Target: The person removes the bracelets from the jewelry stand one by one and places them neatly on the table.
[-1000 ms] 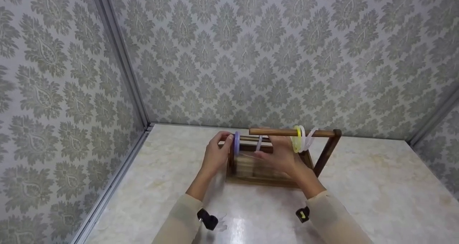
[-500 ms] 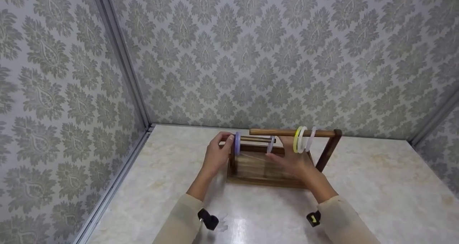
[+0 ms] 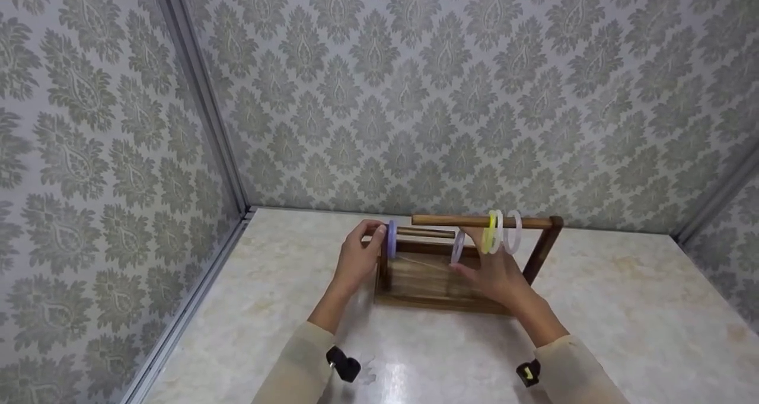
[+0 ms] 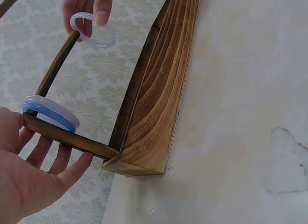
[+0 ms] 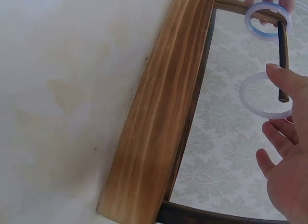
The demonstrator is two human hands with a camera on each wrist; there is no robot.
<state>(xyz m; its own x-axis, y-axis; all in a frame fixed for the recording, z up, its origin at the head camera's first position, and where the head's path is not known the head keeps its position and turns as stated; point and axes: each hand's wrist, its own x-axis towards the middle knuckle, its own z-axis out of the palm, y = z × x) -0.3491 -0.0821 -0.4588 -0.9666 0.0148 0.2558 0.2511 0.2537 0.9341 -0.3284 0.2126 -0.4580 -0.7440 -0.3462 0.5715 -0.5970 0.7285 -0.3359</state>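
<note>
A dark wooden bangle stand (image 3: 439, 302) with two horizontal rods stands on the table. My left hand (image 3: 359, 253) grips its left upright, fingers behind the wood in the left wrist view. Against that upright hang a blue bangle (image 4: 57, 119) and a pale lilac bangle (image 4: 55, 105), on the lower rod (image 3: 424, 232). My right hand (image 3: 495, 267) pinches another pale lilac bangle (image 5: 262, 114) between thumb and fingers at this rod's free end. Whether the rod tip still passes through it, I cannot tell.
Above the right hand, the stand's upper rod (image 3: 445, 220) carries a yellow bangle (image 3: 488, 238), a white one (image 3: 498, 232) and a pale pinkish one (image 3: 517, 232). The marbled table (image 3: 284, 261) meets a patterned wall (image 3: 379, 125) behind the stand.
My right hand has drawn the pale lilac bangle rightward along the lower rod to its free end. The bangles on the upper rod have swung slightly. My left hand stays put.
</note>
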